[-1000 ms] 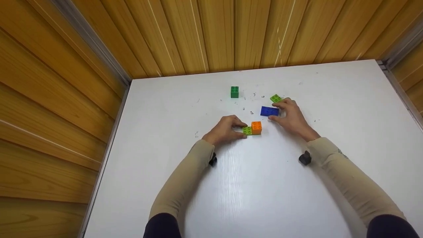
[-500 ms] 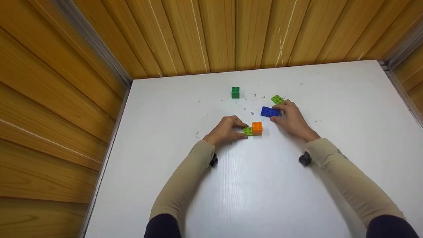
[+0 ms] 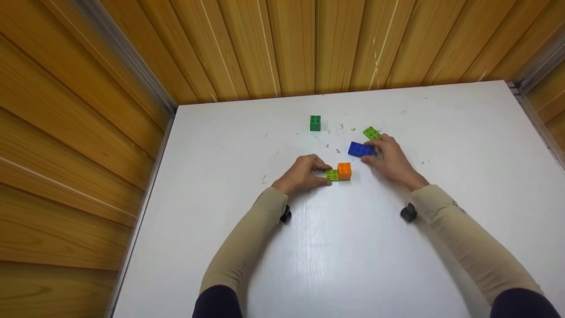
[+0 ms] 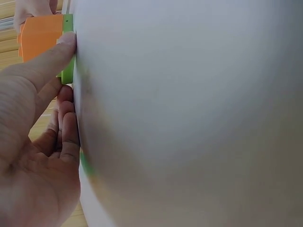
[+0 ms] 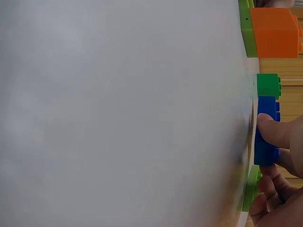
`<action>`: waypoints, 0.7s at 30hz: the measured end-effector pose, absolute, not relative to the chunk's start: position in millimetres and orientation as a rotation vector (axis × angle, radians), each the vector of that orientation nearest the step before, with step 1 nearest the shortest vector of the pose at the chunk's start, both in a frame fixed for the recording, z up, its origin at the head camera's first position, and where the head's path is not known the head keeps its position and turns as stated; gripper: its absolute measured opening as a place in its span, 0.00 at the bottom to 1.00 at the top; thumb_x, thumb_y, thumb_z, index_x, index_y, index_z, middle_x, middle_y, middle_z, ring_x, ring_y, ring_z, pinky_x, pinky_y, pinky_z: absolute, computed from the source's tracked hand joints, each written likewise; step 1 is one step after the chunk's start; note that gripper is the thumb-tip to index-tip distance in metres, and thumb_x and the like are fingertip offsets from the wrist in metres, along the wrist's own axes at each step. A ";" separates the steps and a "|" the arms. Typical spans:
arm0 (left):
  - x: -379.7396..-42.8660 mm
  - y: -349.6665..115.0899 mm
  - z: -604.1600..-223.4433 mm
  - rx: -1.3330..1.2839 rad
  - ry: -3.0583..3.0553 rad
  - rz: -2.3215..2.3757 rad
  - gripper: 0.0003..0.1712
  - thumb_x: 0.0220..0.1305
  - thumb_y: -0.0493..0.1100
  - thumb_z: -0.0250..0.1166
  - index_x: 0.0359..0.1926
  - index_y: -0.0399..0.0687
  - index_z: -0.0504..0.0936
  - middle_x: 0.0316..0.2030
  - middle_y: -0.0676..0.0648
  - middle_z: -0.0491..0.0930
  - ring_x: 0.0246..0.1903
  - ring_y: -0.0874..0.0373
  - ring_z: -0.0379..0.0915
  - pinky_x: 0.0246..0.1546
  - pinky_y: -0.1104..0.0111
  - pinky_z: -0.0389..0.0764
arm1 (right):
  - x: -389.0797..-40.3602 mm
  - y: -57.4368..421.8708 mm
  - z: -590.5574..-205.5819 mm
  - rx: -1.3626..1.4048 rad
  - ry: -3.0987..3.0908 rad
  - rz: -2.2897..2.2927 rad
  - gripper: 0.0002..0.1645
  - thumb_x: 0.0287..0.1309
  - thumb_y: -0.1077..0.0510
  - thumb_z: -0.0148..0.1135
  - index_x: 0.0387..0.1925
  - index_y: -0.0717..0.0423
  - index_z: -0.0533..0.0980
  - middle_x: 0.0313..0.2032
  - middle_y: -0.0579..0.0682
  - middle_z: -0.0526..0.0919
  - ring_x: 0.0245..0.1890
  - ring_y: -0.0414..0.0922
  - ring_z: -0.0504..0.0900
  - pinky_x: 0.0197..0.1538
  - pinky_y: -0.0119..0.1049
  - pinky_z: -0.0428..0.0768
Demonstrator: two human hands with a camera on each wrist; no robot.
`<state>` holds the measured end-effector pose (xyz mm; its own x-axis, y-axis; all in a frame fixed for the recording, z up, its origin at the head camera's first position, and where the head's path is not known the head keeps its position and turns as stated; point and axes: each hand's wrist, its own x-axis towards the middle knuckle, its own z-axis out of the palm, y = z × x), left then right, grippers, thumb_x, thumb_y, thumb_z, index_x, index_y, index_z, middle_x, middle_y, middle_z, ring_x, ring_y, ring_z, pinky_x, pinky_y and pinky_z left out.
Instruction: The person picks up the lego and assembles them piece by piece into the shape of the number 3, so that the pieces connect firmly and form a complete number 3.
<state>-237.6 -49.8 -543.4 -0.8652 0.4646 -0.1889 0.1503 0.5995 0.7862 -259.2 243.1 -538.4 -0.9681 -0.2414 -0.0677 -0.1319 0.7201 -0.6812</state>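
Note:
My left hand [image 3: 301, 173] pinches the left end of a flat light-green building plate [image 3: 331, 175] between thumb and fingers. An orange square brick [image 3: 344, 170] sits on the plate's right end; in the left wrist view the thumb lies along the green plate [image 4: 68, 71] beside the orange brick [image 4: 41, 38]. Farther right, my right hand [image 3: 390, 159] grips the right end of a blue brick [image 3: 359, 149], studs up. The right wrist view shows the thumb against the side of the blue brick [image 5: 266, 139], close to the white surface.
A second light-green plate [image 3: 371, 132] lies just behind the blue brick, partly covered by the right fingers. A dark-green brick [image 3: 315, 123] stands farther back. Wood-panelled walls [image 3: 291, 48] rise behind and left of the white table [image 3: 220, 145].
My right fingers have come in around the right end of the blue brick, and it has turned slightly. The left hand stays on the plate with the orange brick.

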 end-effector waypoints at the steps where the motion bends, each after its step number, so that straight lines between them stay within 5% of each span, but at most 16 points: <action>1: -237.6 -50.2 -543.4 0.501 2.454 1.156 0.25 0.63 0.45 0.80 0.61 0.54 0.89 0.47 0.57 0.82 0.50 0.62 0.77 0.62 0.70 0.79 | -259.2 243.2 -537.3 -0.303 2.769 -1.089 0.30 0.72 0.54 0.70 0.69 0.62 0.77 0.61 0.64 0.73 0.59 0.60 0.69 0.68 0.59 0.70; 8: -238.3 -51.8 -545.1 0.559 2.482 1.146 0.25 0.63 0.45 0.81 0.61 0.52 0.89 0.47 0.56 0.82 0.50 0.62 0.77 0.61 0.71 0.80 | -258.4 240.5 -525.2 -0.311 2.777 -1.157 0.30 0.70 0.56 0.72 0.68 0.62 0.77 0.63 0.64 0.76 0.57 0.59 0.71 0.61 0.55 0.72; 21: -238.0 -50.9 -546.6 0.523 2.477 1.167 0.24 0.64 0.45 0.80 0.61 0.53 0.89 0.46 0.56 0.81 0.49 0.61 0.77 0.59 0.72 0.80 | -251.0 238.0 -501.4 -0.402 2.781 -1.127 0.27 0.69 0.57 0.72 0.66 0.62 0.80 0.50 0.61 0.78 0.46 0.56 0.73 0.46 0.41 0.72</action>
